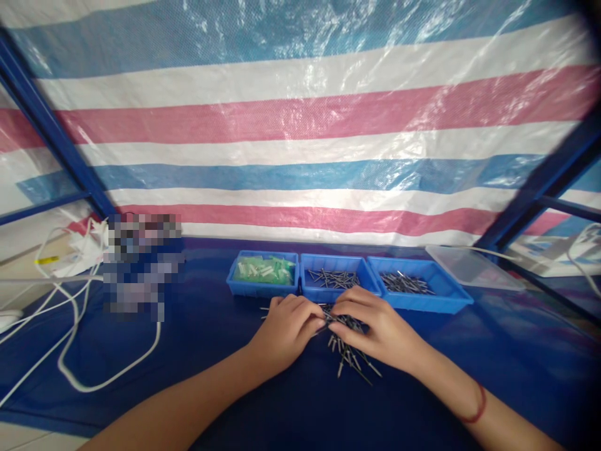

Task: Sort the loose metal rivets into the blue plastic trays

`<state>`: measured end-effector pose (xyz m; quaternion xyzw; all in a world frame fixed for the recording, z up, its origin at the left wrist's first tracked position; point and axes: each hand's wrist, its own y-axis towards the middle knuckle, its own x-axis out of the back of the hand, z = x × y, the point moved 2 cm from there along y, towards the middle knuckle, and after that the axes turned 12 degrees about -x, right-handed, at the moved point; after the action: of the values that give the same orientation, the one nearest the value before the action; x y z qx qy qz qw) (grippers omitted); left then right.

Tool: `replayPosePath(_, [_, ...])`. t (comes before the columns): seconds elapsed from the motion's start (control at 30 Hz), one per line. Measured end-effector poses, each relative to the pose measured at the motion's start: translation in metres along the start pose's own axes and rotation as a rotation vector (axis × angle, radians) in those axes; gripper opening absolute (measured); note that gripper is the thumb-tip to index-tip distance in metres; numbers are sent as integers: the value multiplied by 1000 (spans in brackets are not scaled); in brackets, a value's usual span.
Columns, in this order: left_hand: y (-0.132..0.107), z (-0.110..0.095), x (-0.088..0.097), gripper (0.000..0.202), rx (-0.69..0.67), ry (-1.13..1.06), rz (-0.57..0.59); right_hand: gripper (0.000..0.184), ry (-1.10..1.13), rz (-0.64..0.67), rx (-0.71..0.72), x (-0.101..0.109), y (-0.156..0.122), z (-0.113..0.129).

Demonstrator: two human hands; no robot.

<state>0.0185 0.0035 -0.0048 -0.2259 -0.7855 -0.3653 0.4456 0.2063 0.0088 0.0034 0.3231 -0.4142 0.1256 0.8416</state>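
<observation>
With my left hand (288, 329) and my right hand (375, 326) I bend over the loose pile of thin metal pins (350, 358), which lies on the dark blue table (300, 416) just before the middle blue tray (308, 292). The thumb and fingers of each hand are drawn near to each other, and the two hands almost meet above the pile, but I cannot tell whether either one is clamped on a pin.
</observation>
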Motion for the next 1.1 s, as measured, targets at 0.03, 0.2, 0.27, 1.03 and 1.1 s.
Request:
replayPosePath(0.03, [0, 0, 0, 10, 8, -36, -24, 13, 48, -7, -8, -1, 0, 2])
replayPosePath(0.2, [0, -2, 1, 7, 44, -130, -117, 11, 264, -75, -64, -5, 0, 8])
replayPosePath(0.27, [0, -3, 1, 6, 43, -145, -134, 10, 321, -97, -105, -6, 0, 9])
replayPosePath(1.03, [3, 5, 2, 13, 81, -217, -160, 7, 381, -72, -191, -10, 1, 5])
replayPosePath(1.1, [3, 4, 3, 12, 66, -221, -133, 8, 361, -54, -179, -8, 1, 5])
